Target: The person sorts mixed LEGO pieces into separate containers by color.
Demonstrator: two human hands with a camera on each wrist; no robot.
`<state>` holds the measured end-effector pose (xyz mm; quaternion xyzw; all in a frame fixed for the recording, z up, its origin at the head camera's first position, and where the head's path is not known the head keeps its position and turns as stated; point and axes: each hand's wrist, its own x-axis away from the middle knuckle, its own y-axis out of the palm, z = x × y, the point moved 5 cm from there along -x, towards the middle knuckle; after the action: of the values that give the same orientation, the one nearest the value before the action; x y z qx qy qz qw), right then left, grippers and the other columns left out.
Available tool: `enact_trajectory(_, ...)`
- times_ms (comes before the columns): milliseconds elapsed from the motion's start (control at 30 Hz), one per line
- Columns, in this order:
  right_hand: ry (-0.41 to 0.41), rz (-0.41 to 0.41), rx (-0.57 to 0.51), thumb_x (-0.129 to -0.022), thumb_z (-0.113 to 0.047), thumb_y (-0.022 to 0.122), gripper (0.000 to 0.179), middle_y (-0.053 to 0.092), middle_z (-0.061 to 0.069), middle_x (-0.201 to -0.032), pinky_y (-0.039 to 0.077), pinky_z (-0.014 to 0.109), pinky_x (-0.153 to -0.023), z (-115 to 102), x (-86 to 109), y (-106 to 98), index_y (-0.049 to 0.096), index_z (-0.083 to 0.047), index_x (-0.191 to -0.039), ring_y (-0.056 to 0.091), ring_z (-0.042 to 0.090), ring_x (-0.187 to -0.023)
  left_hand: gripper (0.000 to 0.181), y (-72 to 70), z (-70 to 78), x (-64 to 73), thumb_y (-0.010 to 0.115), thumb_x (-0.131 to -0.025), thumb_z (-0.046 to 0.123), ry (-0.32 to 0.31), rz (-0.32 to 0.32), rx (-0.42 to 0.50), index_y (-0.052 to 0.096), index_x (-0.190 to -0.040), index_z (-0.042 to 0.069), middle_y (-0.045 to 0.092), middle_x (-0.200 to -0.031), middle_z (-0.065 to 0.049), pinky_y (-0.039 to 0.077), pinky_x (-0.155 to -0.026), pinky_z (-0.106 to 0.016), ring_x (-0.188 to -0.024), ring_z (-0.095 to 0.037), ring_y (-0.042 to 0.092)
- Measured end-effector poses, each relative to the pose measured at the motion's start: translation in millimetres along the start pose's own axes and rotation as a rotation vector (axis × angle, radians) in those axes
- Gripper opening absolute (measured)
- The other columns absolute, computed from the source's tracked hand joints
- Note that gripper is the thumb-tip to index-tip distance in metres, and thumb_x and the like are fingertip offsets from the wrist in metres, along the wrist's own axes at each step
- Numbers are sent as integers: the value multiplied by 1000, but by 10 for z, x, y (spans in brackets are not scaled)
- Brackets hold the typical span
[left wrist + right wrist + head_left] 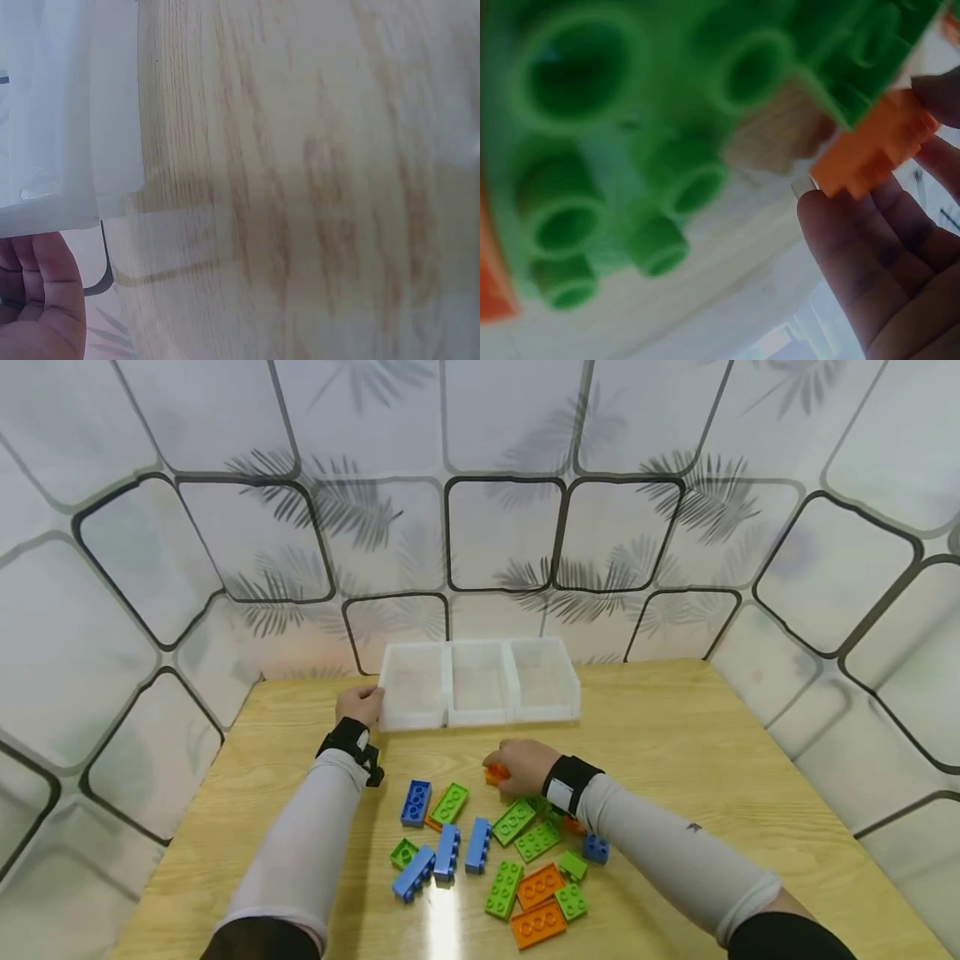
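At the left wall of a white three-compartment tray (pixel 448 685), my left hand (pixel 358 705) grips the edge; the tray wall (pixel 64 217) hides its fingertips in the left wrist view. My right hand (pixel 528 766) pinches an orange toy building brick (pixel 496 774) between thumb and fingers, just above the pile. In the right wrist view this orange brick (pixel 877 142) shows at the fingertips. Large and blurred beside it is a green brick (pixel 615 150). Under the right wrist lie green bricks (pixel 513 821), partly hidden by the hand.
Loose bricks are spread over the wooden table (pixel 645 727): several blue bricks (pixel 447 850), green bricks (pixel 503 888) and orange bricks (pixel 538 923). A small blue brick (pixel 596 849) lies beside the right forearm. Patterned white walls (pixel 502 535) enclose the table behind the tray and at both sides.
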<state>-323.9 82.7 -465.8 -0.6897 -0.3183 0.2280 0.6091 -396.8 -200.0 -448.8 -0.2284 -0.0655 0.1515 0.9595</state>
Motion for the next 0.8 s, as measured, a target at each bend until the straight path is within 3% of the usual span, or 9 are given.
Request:
enact_trajectory(167,-28,80,-65,-92,-18,65,37,48,4,-90,30,26,-57,51,-44,-221,65,-14,-129,36,12,-62,37,-50,-42,-14,54,-99,23,-24,-3,23,63,-127,0,63,-123,-22,49,-74,-31,-102,-32,62)
enact_trajectory(400,1,187,-100,-102,-13,37,39,56,12,-108,45,35,-76,343,-64,-607,57,-10,-136,54,20,-86,36,-61,-48,-42,54,-99,22,-4,-3,19,65,-124,-2,64,-120,-23,48,-64,-24,-94,-31,63)
enact_trajectory(600,116,365,-127,-106,-18,41,39,60,20,-123,45,47,-95,786,-116,-859,52,-1,-138,56,34,-113,37,-48,-37,-6,55,-99,21,-16,-6,48,64,-125,-3,63,-121,-24,50,-70,-29,-99,-33,63)
enact_trajectory(700,191,422,-91,-105,-19,45,36,63,20,-120,46,47,-95,1009,-168,-848,57,1,-132,58,35,-112,36,-33,-18,-5,54,-99,21,-17,-5,44,64,-125,-4,63,-121,-25,51,-75,-32,-101,-34,63)
enact_trajectory(800,235,428,-48,-103,-14,49,30,66,20,-113,49,47,-91,1159,-223,-749,62,2,-124,62,35,-105,37,-6,-5,-7,54,-99,21,-19,-11,43,63,-125,-4,62,-122,-25,52,-78,-34,-103,-35,63)
